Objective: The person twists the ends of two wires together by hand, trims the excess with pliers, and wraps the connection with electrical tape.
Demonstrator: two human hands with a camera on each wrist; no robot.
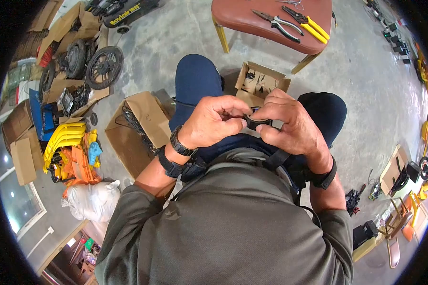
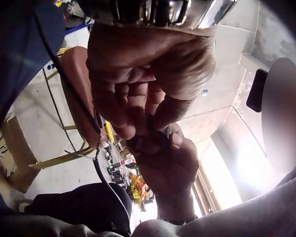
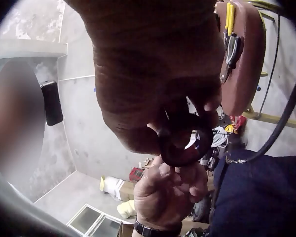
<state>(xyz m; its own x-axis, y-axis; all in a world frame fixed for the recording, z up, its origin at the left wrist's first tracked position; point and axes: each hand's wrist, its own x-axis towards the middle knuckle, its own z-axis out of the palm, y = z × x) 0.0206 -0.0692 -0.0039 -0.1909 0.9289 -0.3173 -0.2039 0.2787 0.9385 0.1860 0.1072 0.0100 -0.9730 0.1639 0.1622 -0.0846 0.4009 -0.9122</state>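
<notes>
Nearest, over the lap and close to the chest: black ring (image 1: 257,121), perhaps a tape roll, pinched from both sides. Left hand (image 1: 209,124) with fingers curled in tight, thumb and forefinger nipping the ring's left edge. Right hand (image 1: 290,124) curled over the top and right edge, fingertips narrow on the rim. From the right wrist view, same ring (image 3: 185,143) open through the middle, gripped from above and met from below by the other hand's fingertips. Held low and centred, probably for steadying with one hand while picking at the rim with the other. One wristwatch (image 1: 180,142) on the left wrist; two black wrist straps (image 1: 169,164), one per forearm. Between the knees, one small cardboard box (image 1: 264,78), flaps open, small dark parts inside, likely set there for reach without rising. Left of the knee, one larger cardboard box (image 1: 145,114) holding dark cables. Beyond the knees, one stool (image 1: 238,16) with a reddish seat, apparently serving as a tool rest: grey-handled pliers (image 1: 279,23), yellow-handled pliers (image 1: 311,24), third tool (image 1: 290,3) cut off at the frame edge. Far left on the concrete floor (image 1: 176,33): two wheels (image 1: 104,67), a heap of yellow plastic shells (image 1: 64,138), one white bag (image 1: 92,199).
</notes>
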